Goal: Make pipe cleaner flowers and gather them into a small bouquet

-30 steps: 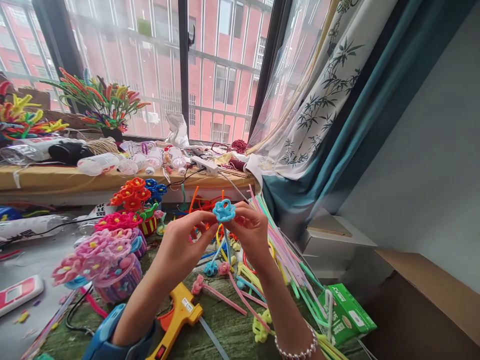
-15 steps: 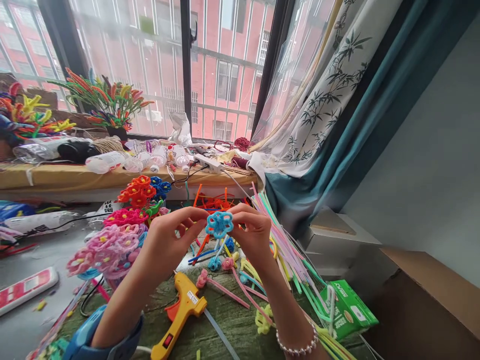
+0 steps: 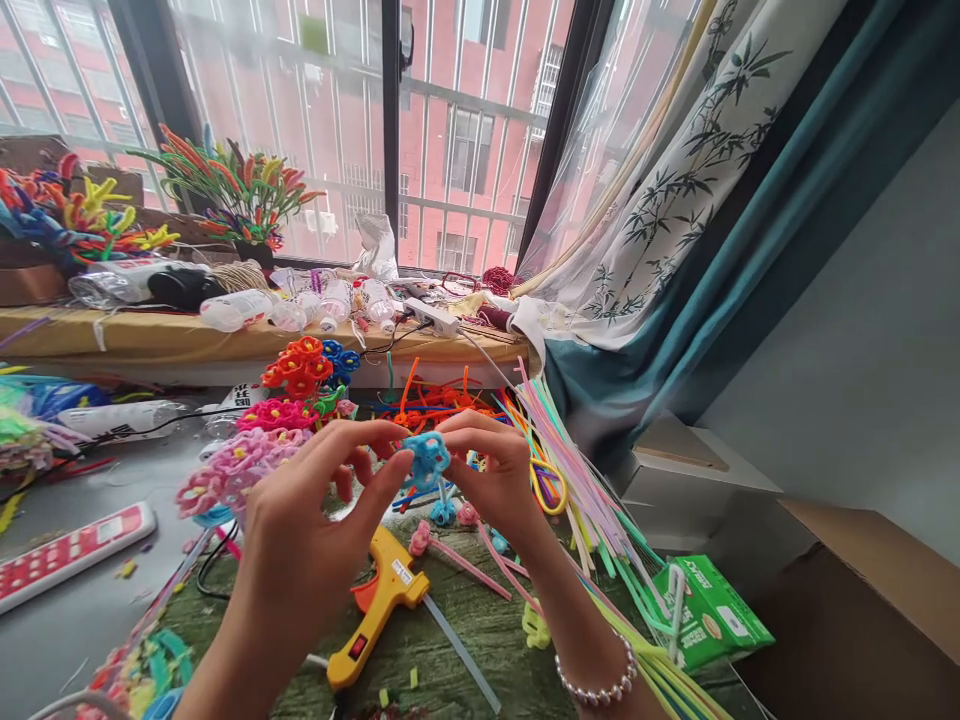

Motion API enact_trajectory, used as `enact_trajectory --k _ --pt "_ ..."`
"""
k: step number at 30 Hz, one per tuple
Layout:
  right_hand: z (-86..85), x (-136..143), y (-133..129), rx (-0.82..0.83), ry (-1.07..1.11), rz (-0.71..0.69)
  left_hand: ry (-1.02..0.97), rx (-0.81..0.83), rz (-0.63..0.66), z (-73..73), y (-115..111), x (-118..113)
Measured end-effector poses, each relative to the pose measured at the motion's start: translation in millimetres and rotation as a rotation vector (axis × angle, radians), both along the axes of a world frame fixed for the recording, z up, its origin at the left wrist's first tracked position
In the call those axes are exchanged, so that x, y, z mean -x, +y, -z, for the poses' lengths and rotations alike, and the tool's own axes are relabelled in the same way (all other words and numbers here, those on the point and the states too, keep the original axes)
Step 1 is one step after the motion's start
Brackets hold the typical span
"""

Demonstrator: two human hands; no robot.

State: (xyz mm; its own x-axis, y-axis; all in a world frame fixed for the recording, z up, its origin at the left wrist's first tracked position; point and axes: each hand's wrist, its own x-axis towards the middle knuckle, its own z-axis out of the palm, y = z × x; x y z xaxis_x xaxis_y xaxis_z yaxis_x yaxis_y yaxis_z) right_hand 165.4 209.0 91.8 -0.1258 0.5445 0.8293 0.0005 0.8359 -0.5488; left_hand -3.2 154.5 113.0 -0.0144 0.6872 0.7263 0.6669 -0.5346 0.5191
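A light blue pipe-cleaner flower (image 3: 427, 460) with looped petals is pinched between both my hands above the table. My left hand (image 3: 304, 520) grips its left edge with thumb and index finger, the other fingers curled. On the opposite edge, my right hand (image 3: 491, 470) pinches the petals, with a beaded bracelet at its wrist. Below them lies a yellow glue gun (image 3: 386, 605) with a clear glue stick (image 3: 461, 650) beside it. A small pink flower on a stem (image 3: 457, 565) and a small blue flower (image 3: 442, 512) rest just under the hands.
Pink flower bunches (image 3: 240, 470) stand on the left near a red-and-white remote (image 3: 75, 560). Loose pipe cleaners (image 3: 577, 470) and a green packet (image 3: 712, 615) lie on the right. Plastic bottles (image 3: 238, 310) and a power strip (image 3: 431, 318) sit along the windowsill.
The flower has turned from facing me to a tilted, more side-on position, slightly lower. My left hand has come closer and shifted left. The whole view has moved a little.
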Motion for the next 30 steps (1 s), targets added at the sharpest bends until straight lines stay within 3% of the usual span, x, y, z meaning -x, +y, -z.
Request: enact_trajectory --k 5,8,15,30 --pt "1.6 3 0 0.088 -0.079 -0.114 -0.183 0.088 0.175 12.8 0 6" --pt "4.2 4 2 0.161 -0.079 -0.198 -0.11 0.1 0.235 16.5 -1 9" --pt "9.2 3 6 0.242 -0.092 -0.309 0.169 -0.086 0.193 18.3 1 11" --pt "10.4 -2 10 0.359 -0.138 -0.427 0.158 -0.066 0.212 24.1 0 4"
